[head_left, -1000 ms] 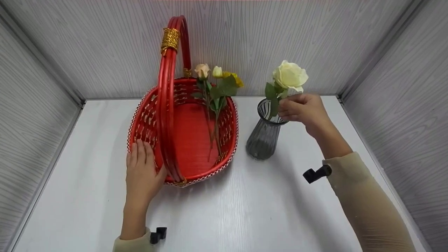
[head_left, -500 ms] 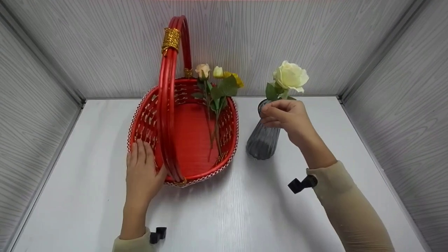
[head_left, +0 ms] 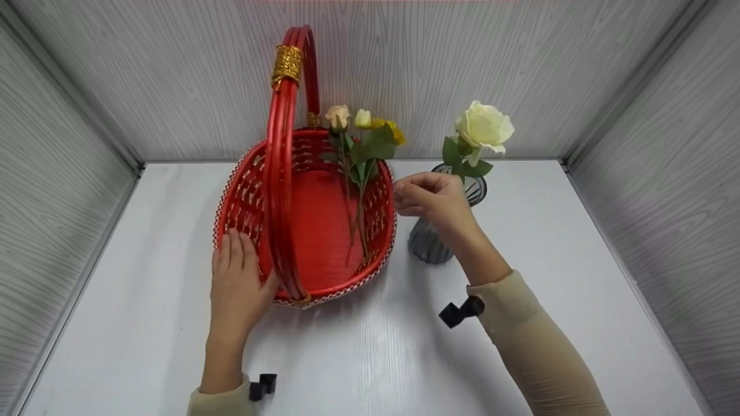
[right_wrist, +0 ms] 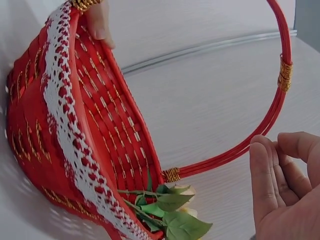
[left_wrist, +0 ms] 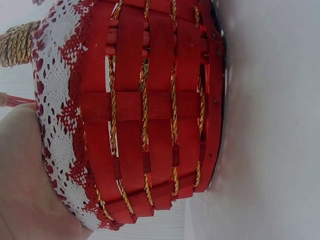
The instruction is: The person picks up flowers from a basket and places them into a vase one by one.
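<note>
A red woven basket [head_left: 315, 231] with a tall arched handle stands on the white table. My left hand [head_left: 238, 286] rests on its near-left rim, fingers straight and thumb by the handle's foot. Inside the basket's right side lean a peach rose [head_left: 338, 115], a white bud [head_left: 363, 119] and a yellow flower [head_left: 395, 132], their stems crossing. My right hand [head_left: 436, 199], fingers loosely bent and holding nothing, hovers by the basket's right rim. Behind it a grey ribbed glass vase [head_left: 429, 245] is partly hidden. A cream rose [head_left: 484, 128] stands in the vase.
Grey wood-grain panels [head_left: 433, 69] close in the table at the back and both sides. The handle [head_left: 280, 190] rises high over the basket, close to my left hand. White lace trim [right_wrist: 65, 120] runs along the basket rim.
My right hand has let go of the cream rose, which stays in the vase, and has moved left past the vase to the basket's right rim. My left hand has stayed on the basket.
</note>
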`<state>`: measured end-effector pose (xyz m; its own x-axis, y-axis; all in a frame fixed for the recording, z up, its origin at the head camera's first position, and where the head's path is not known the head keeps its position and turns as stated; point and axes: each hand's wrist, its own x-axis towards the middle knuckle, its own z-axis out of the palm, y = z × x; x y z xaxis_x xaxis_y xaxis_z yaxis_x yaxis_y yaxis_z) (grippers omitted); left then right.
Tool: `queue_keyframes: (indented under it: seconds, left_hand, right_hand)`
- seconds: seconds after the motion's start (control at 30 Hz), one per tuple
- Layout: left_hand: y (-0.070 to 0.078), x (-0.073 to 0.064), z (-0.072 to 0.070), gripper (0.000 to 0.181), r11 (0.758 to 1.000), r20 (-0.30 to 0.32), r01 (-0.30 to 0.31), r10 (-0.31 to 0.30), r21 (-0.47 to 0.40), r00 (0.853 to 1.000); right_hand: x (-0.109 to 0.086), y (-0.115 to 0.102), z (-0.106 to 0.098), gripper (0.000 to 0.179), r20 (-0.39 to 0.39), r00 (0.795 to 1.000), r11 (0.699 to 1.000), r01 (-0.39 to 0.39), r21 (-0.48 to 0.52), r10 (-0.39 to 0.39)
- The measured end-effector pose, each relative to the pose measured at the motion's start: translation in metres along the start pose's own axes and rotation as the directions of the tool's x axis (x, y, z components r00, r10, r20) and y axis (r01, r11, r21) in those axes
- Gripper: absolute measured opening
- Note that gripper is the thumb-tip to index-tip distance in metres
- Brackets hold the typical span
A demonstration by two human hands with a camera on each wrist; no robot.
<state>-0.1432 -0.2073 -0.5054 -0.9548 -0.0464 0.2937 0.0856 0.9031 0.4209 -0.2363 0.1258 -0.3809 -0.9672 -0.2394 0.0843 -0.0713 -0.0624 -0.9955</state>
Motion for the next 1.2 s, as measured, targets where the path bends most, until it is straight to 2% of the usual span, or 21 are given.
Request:
queue_keyframes:
  seconds: [0.13,0.27,0.47,0.63,0.93,1.1,1.2]
  left_hand:
    - [0.001,0.001,0.000,0.081,1.000,0.001,0.001,-0.001,-0.004,1.000]
    - [0.000,0.002,0.000,0.081,1.000,-0.004,0.003,-0.003,-0.010,1.000]
    - [-0.001,0.002,0.001,0.081,1.000,0.001,0.003,-0.003,-0.007,1.000]
    - [0.000,0.001,0.000,0.081,1.000,0.001,0.002,-0.002,-0.003,1.000]
    - [0.000,0.002,-0.002,0.080,1.000,0.002,-0.005,0.005,-0.002,1.000]
    - [0.000,0.001,-0.001,0.081,1.000,0.009,-0.002,0.002,-0.001,1.000]
    - [0.000,0.001,-0.001,0.081,1.000,0.009,0.004,-0.004,0.001,1.000]
  right_hand:
    - [0.001,0.004,0.009,0.021,-0.006,1.000,0.999,0.016,0.032,-0.016]
    - [0.002,0.011,0.021,0.022,0.012,1.000,0.997,-0.005,0.074,0.004]
    - [0.010,0.028,0.034,0.019,0.002,0.997,0.990,-0.081,0.115,0.081]
    - [0.018,0.043,0.040,0.023,-0.041,0.986,0.976,-0.151,0.156,0.159]
    - [0.034,0.061,0.047,0.021,-0.129,0.966,0.961,-0.195,0.195,0.223]
    - [0.042,0.065,0.055,0.018,-0.145,0.954,0.942,-0.221,0.252,0.262]
    - [0.046,0.067,0.060,0.023,-0.139,0.947,0.928,-0.242,0.283,0.289]
